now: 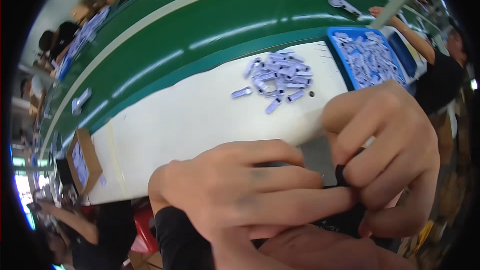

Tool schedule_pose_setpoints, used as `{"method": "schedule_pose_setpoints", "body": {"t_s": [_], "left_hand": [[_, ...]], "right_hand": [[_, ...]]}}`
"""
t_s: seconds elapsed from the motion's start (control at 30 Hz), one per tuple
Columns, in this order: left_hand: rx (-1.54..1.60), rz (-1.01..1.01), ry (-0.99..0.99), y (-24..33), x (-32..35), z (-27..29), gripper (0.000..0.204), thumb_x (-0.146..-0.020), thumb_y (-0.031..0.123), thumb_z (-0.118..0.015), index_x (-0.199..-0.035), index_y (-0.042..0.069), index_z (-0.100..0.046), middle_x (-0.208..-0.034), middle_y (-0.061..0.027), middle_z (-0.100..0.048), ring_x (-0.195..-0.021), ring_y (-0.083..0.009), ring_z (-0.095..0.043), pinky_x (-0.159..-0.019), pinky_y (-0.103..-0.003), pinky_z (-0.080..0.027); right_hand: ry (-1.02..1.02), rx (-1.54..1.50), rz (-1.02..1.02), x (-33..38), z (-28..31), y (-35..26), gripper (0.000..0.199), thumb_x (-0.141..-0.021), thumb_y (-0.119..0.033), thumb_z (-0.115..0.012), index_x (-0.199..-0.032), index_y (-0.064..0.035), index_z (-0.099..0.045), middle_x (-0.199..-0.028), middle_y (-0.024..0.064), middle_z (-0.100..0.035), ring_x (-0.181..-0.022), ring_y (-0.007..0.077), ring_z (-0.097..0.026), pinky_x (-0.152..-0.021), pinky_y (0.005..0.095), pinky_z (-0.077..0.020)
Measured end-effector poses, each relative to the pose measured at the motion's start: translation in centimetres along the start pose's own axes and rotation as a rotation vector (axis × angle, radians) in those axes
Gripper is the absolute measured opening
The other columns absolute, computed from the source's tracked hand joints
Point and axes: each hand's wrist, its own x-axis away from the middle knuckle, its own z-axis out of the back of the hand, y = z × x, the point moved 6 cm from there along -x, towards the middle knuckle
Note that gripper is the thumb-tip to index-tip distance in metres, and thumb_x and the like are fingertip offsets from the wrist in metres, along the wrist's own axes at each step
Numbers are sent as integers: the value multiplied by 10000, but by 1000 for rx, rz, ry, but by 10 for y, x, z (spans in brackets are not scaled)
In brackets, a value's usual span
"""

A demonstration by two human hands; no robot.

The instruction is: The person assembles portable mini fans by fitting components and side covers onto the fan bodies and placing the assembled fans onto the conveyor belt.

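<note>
Standing at the far left edge of the white table, an open cardboard box holds pale parts. Close to the camera, the left hand has its fingers pressed together, fingertips pinching a small black piece. The right hand curls around it from the other side, pinching the same piece. Behind them lies a loose pile of small lilac parts, and right of that a blue tray filled with more, beside the green conveyor belt

white worktable | green conveyor belt | seated co-workers
</note>
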Motion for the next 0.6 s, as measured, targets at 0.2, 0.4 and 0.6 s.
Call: {"method": "schedule_pose_setpoints", "body": {"t_s": [0.2, 0.4, 0.6], "left_hand": [[122, -109, 278, 4, -9, -1, 141, -928, 226, -590, -815, 150, -553, -752, -7, -571, -601, -128, -524, -580, -235, -442], [175, -304, -187, -10, -13, -7, 163, -931, 257, -531, -901, 104, -576, -700, -59, -563, -544, -156, -541, -506, -291, -473], [185, -147, -297, -18, -9, -2, 136, -793, 162, -604, -906, 95, -638, -705, -67, -575, -575, -172, -563, -525, -285, -482]], "right_hand": [[211, 159, 73, 13, -6, 1, 239, -790, 13, -505, -569, -76, -485, -513, 5, -385, -412, 121, -321, -397, 242, -186], [120, 222, -102, 9, 5, -19, 230, -758, 22, -533, -556, -75, -478, -515, 5, -384, -414, 123, -323, -398, 239, -199], [44, 162, -173, -10, 7, -8, 229, -726, 31, -560, -544, -75, -471, -518, 4, -383, -416, 124, -325, -398, 235, -212]]}}
